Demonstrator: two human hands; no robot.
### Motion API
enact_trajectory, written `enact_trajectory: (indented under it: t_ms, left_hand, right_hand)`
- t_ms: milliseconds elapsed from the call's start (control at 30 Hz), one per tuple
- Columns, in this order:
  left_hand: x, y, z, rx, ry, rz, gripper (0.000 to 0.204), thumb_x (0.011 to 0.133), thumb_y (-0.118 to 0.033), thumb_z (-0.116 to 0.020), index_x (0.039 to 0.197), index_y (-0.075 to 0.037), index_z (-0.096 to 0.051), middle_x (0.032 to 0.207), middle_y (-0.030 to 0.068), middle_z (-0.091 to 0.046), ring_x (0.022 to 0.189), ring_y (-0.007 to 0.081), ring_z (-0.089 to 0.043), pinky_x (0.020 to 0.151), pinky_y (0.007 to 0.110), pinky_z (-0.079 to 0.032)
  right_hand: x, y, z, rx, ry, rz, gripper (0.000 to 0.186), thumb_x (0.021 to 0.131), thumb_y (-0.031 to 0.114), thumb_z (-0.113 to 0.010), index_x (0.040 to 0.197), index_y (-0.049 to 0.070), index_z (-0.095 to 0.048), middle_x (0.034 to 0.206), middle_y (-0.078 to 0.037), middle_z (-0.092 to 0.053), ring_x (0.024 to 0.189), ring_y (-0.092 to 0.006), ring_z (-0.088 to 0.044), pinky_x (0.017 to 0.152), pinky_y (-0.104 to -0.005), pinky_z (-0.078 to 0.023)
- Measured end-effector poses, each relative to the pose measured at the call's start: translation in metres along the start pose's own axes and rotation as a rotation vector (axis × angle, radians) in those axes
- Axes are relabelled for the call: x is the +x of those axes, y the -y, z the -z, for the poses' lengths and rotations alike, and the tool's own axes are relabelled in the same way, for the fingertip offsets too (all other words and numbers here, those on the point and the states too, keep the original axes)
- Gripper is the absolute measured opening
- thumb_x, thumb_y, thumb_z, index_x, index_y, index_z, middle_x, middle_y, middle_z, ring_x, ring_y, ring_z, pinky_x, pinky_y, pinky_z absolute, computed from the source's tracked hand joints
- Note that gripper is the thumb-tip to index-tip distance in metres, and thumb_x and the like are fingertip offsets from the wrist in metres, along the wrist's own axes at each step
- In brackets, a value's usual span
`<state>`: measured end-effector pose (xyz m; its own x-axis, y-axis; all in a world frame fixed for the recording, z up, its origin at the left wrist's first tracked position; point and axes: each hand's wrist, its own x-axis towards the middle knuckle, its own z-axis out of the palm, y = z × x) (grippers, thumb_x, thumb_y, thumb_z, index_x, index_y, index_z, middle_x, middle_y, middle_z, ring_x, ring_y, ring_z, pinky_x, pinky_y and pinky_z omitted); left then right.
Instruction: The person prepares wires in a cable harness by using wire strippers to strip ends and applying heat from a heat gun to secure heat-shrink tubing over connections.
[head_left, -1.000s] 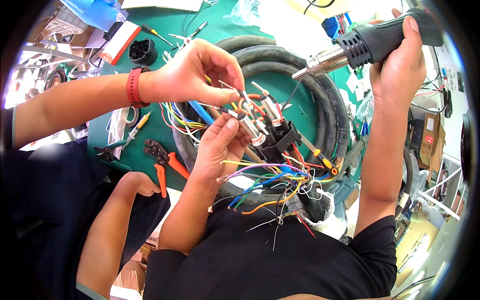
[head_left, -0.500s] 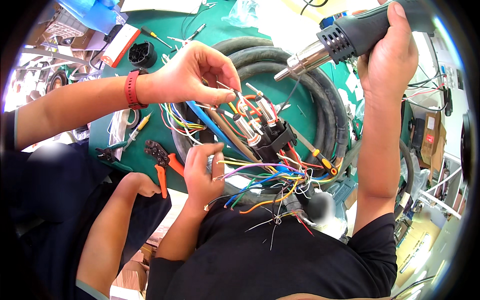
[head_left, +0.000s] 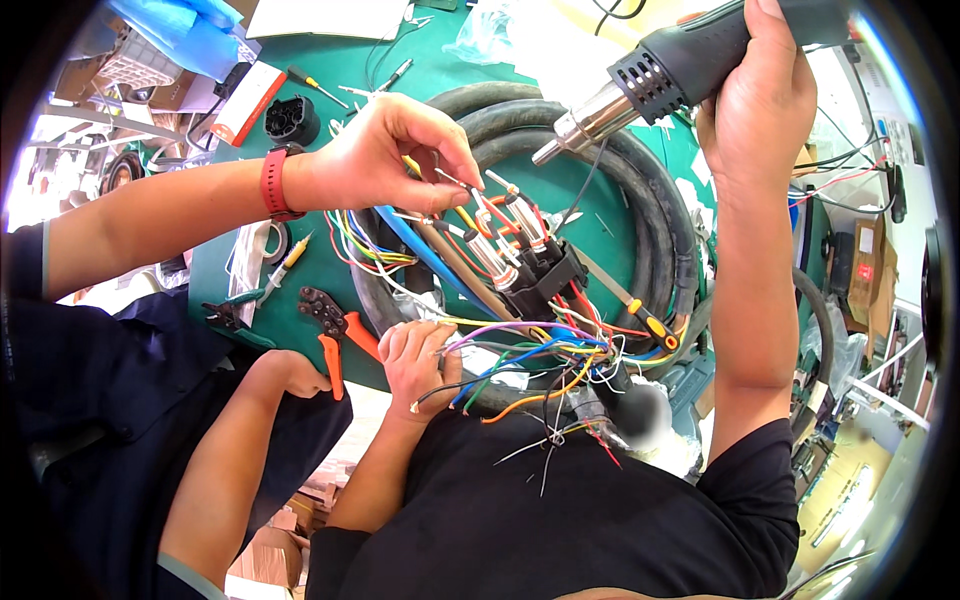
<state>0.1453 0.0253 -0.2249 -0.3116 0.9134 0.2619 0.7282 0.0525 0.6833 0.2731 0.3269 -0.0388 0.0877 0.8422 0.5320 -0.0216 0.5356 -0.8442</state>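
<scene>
My right hand (head_left: 762, 115) is wrapped round the handle of a black heat gun (head_left: 668, 75). Its metal nozzle points down and left, above the coiled cable and apart from the wires. My left hand (head_left: 415, 365) is closed, fingers curled, beside the loose ends of a multicoloured wire bundle (head_left: 545, 350); what it grips, if anything, is hidden. Between my hands stands a black connector block (head_left: 548, 288) with metal pins and red, orange and white wires. A co-worker's hand (head_left: 405, 160) with a red watch strap pinches a thin wire end above it.
Thick black cable (head_left: 655, 230) lies coiled on the green mat. A yellow-black screwdriver (head_left: 652, 325) leans across it. Orange-handled crimping pliers (head_left: 330, 325) lie near the co-worker's other hand (head_left: 290, 375). A round black connector housing (head_left: 291, 121) and white-orange box (head_left: 250, 103) sit farther back.
The heat gun has shifted slightly left and up with my right hand. My left hand has lowered, its raised fingers now curled down. The co-worker's pinching hand has barely moved.
</scene>
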Motion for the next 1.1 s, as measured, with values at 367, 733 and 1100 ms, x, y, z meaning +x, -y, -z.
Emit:
enact_trajectory:
  t_ms: [367, 733, 1100]
  left_hand:
    - [0.000, 0.005, -0.003, 0.033, 0.014, -0.065, 0.015, 0.080, -0.016, -0.062, 0.093, -0.008, -0.066, 0.090, 0.0050, -0.063, 0.086, 0.0229, -0.058, 0.083, 0.037, -0.040]
    - [-0.002, 0.004, -0.002, 0.046, 0.015, -0.087, 0.014, 0.078, -0.016, -0.063, 0.089, -0.009, -0.066, 0.088, 0.0037, -0.063, 0.085, 0.0225, -0.057, 0.083, 0.037, -0.039]
    - [-0.002, 0.002, 0.000, 0.057, 0.038, -0.090, 0.012, 0.076, -0.015, -0.063, 0.086, -0.009, -0.067, 0.087, 0.0028, -0.063, 0.084, 0.0220, -0.057, 0.083, 0.037, -0.038]
  right_hand:
    - [0.019, -0.041, 0.022, 0.690, -0.223, -0.276, 0.037, 0.091, 0.030, -0.060, 0.102, -0.006, -0.058, 0.088, -0.003, -0.055, 0.077, -0.0103, -0.050, 0.070, -0.0234, -0.041]
    - [-0.010, 0.019, -0.007, 0.039, 0.070, 0.069, 0.037, 0.091, 0.030, -0.060, 0.102, -0.006, -0.058, 0.086, -0.003, -0.054, 0.075, -0.0097, -0.049, 0.068, -0.0233, -0.041]
    - [0.002, -0.003, -0.010, 0.037, 0.078, -0.011, 0.029, 0.091, 0.029, -0.060, 0.093, 0.000, -0.056, 0.080, 0.001, -0.052, 0.071, -0.0078, -0.046, 0.064, -0.0224, -0.038]
